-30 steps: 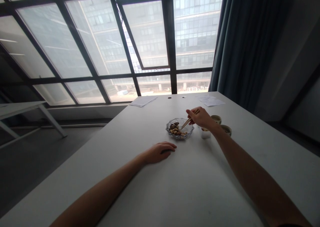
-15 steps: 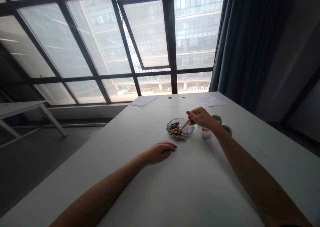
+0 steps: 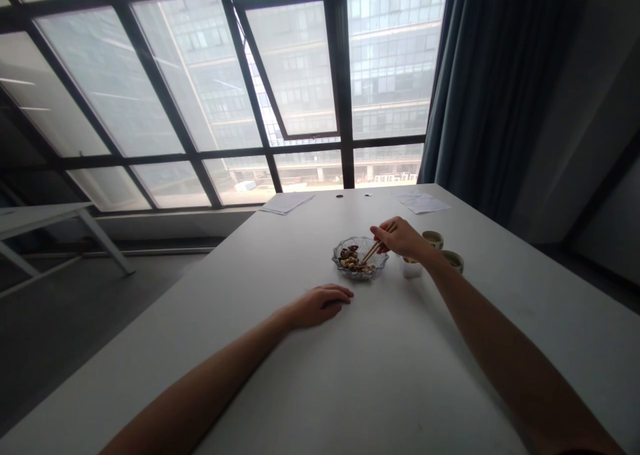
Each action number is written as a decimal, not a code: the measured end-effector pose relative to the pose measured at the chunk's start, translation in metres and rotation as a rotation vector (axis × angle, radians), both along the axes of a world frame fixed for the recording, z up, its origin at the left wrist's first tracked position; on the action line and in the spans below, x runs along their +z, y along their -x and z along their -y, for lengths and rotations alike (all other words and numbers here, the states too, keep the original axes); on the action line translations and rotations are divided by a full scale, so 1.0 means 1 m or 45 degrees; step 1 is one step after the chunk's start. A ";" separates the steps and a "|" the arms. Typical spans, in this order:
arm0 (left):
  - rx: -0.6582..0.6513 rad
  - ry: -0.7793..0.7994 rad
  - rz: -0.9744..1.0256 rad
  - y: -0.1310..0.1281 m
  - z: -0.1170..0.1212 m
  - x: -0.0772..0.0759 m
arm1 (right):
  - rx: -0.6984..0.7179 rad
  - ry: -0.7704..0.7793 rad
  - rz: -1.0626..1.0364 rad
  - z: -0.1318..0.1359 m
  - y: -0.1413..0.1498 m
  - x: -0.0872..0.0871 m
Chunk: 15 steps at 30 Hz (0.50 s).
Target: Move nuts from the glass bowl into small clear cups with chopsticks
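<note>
Head view: a wall of dark-framed windows [image 3: 295, 75] stands well beyond the left hand [image 3: 320, 306] and right hand [image 3: 397, 237], one pane tilted out. A white table [image 3: 380, 368] stretches under both arms, and a blue curtain [image 3: 465, 88] hangs farther off, to the right hand's right. The left hand lies palm-down, holding nothing, fingers loosely together; the right pinches the chopsticks named below. Just beyond the left fingertips sits a clear glass bowl [image 3: 364, 277]. Two round cups [image 3: 453, 262] and a small white container [image 3: 413, 269] stand close by the right wrist. The wooden chopsticks [image 3: 373, 249] slant down and leftward from the right hand, tips among the nuts [image 3: 351, 260].
</note>
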State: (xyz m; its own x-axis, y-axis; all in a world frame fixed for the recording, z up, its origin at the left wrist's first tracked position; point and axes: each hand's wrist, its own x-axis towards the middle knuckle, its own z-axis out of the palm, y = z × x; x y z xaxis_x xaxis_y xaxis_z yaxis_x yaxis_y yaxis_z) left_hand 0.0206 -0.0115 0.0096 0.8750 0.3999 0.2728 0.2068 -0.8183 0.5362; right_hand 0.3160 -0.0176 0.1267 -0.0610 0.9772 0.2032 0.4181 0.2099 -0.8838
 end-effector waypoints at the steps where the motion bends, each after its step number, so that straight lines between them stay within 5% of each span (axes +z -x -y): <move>1: 0.001 0.003 0.000 0.000 0.000 0.000 | 0.000 0.002 -0.005 0.000 -0.001 0.000; 15: 0.003 -0.007 -0.014 0.001 0.001 0.001 | -0.079 -0.057 0.024 0.003 0.003 0.003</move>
State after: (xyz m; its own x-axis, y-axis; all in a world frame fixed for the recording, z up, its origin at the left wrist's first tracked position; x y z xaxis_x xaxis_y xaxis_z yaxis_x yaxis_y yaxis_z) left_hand 0.0200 -0.0128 0.0109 0.8770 0.4007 0.2653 0.2149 -0.8208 0.5293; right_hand 0.3135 -0.0204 0.1299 -0.0048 0.9692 0.2463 0.4481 0.2222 -0.8659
